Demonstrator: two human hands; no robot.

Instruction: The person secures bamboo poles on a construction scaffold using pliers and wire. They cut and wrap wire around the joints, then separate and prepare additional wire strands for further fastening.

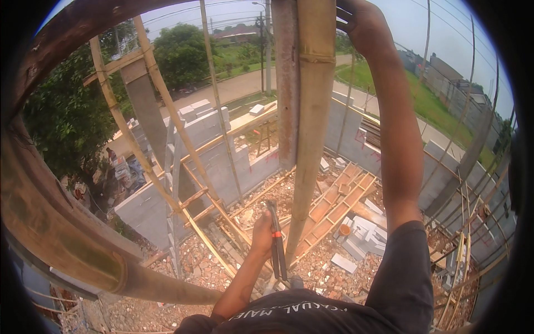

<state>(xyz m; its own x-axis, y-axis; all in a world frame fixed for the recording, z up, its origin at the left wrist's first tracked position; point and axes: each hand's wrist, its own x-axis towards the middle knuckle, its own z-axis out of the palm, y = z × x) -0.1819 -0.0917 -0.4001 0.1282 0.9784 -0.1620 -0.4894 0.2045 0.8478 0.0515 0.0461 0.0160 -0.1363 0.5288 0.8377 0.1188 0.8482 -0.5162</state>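
Observation:
In my left hand, low in front of my chest, is a pair of pincers held head up. Its two dark handles hang down, with red bands below the jaws. My right arm is raised, and the right hand grips a thick upright bamboo pole at the top of the view. Its fingers reach to the pole's right edge, and their tips are hidden. A brownish, weathered post stands just left of the bamboo, close against it.
A thick bamboo pole crosses the lower left. Far below lies rubble ground with wooden formwork panels and a pile of grey blocks. Block walls surround it. A bamboo ladder frame rises on the left.

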